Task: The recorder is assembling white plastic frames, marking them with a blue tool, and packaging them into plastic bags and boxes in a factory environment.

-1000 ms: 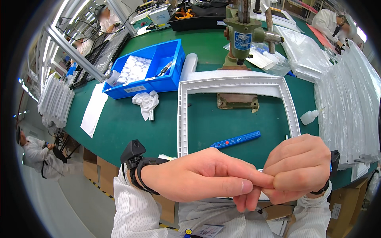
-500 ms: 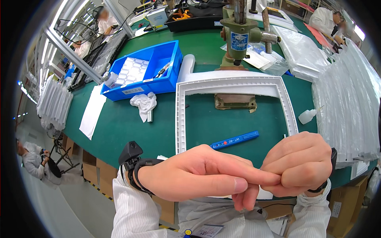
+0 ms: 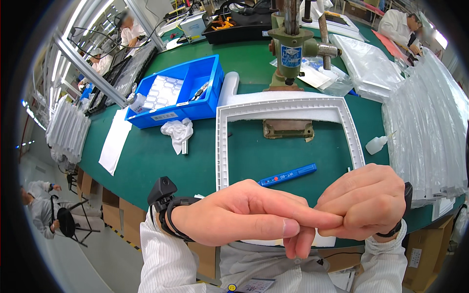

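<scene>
Over the near edge of a white rectangular frame (image 3: 223,146), my two hands meet. My left hand (image 3: 244,212) has its index finger and thumb stretched out to the right, while other fingers hang lower beneath them. The index fingertip touches my right hand (image 3: 364,202). That right hand is closed, its fingers curled in. Whatever may be between its fingertips is hidden. Inside the frame's opening a blue pen-shaped tool (image 3: 290,174) lies on the green mat. The hands cover most of the frame's near side.
A green press (image 3: 291,53) stands behind the frame. Left of it are a blue divided bin (image 3: 171,117) and a crumpled white cloth (image 3: 177,131). A small white bottle (image 3: 376,145) and plastic-wrapped stacks (image 3: 425,127) lie to the right. Other people (image 3: 44,210) are farther off.
My hands keep the same pose, with only a slight shift left. At the far left, a person and a black stool have changed position.
</scene>
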Demonstrator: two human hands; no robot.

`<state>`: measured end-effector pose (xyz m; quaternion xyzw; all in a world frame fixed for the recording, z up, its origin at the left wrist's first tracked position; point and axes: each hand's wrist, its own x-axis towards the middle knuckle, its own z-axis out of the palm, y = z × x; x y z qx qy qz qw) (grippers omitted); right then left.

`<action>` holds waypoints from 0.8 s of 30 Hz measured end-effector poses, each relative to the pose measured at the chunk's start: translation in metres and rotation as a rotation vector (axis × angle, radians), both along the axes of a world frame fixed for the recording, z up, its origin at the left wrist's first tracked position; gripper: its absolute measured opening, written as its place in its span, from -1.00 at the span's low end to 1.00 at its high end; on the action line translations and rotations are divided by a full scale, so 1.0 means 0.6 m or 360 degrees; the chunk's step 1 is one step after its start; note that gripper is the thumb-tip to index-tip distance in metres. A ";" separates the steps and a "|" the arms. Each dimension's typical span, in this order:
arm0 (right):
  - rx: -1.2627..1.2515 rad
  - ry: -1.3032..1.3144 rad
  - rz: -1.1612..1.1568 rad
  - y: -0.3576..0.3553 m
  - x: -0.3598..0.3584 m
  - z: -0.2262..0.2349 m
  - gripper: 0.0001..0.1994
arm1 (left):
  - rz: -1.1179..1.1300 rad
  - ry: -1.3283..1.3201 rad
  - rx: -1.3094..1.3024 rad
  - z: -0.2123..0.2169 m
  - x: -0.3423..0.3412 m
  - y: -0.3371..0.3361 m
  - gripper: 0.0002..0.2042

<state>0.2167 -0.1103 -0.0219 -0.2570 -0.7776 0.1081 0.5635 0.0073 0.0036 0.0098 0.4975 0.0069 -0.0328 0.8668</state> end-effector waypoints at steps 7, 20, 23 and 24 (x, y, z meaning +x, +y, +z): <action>-0.0024 -0.0004 -0.0019 0.000 -0.001 0.003 -0.79 | 0.0006 0.0003 0.0000 0.001 0.003 0.002 -0.61; -0.0595 -0.0136 -0.0829 -0.034 0.020 0.008 -0.85 | 0.1107 -0.0279 0.0819 -0.035 -0.017 0.100 -0.87; -0.0841 -0.0346 -0.1063 -0.061 0.041 -0.018 -0.90 | 0.1614 -0.0126 0.1303 -0.094 -0.047 0.184 -0.81; -0.0951 -0.0551 -0.1185 -0.072 0.050 -0.027 -0.90 | 0.1606 -0.0116 0.1272 -0.117 -0.055 0.201 -0.81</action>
